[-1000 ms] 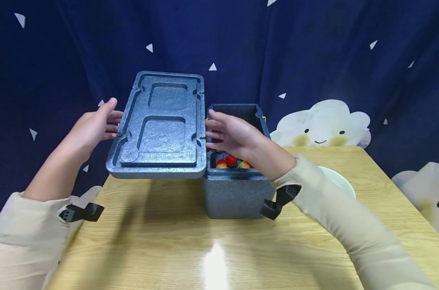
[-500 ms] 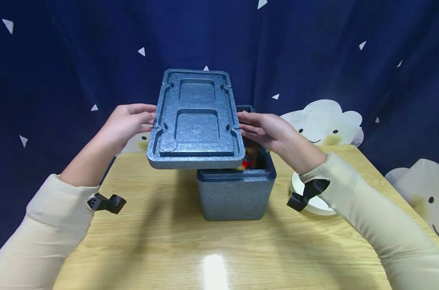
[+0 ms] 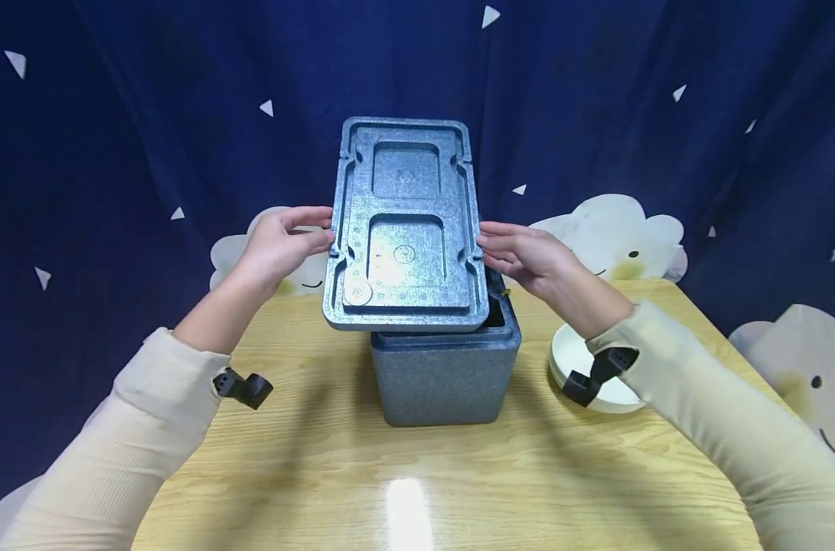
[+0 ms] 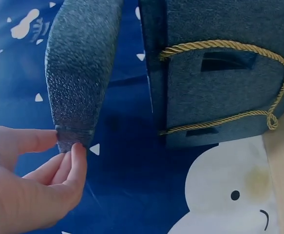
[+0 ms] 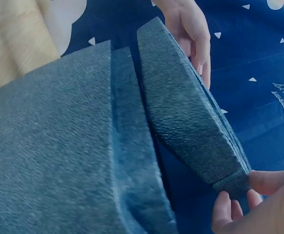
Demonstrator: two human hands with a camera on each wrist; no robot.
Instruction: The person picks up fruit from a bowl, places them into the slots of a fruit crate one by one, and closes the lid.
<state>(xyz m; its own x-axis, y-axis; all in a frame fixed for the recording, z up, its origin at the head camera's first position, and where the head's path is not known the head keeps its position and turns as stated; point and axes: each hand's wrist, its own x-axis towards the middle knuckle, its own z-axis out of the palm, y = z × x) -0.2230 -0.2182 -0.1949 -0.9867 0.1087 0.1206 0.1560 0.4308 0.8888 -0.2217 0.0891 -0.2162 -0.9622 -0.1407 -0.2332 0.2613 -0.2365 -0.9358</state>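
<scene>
A blue-grey foam box lid (image 3: pixel 406 203) is held over the matching foam box (image 3: pixel 445 383), its recessed side facing me. My left hand (image 3: pixel 275 249) pinches the lid's left edge, thumb on one face and fingers on the other, as the left wrist view shows. On the opposite edge my right hand (image 3: pixel 537 256) pinches the lid the same way; the right wrist view shows its fingertips at a corner of the lid (image 5: pixel 190 107). A gap shows between lid and box rim in both wrist views. The lid covers most of the box's opening, so its contents are hidden.
A white round dish (image 3: pixel 570 352) sits on the wooden table (image 3: pixel 307 474), right of the box and partly behind my right wrist. A gold rope handle (image 4: pixel 229 45) hangs on the box's side. Behind the table hangs a dark blue curtain (image 3: pixel 197 115) with cloud cutouts.
Both hands have carried the lid rightward from beside the box to over its opening. The red and yellow things seen inside the box earlier are now out of sight.
</scene>
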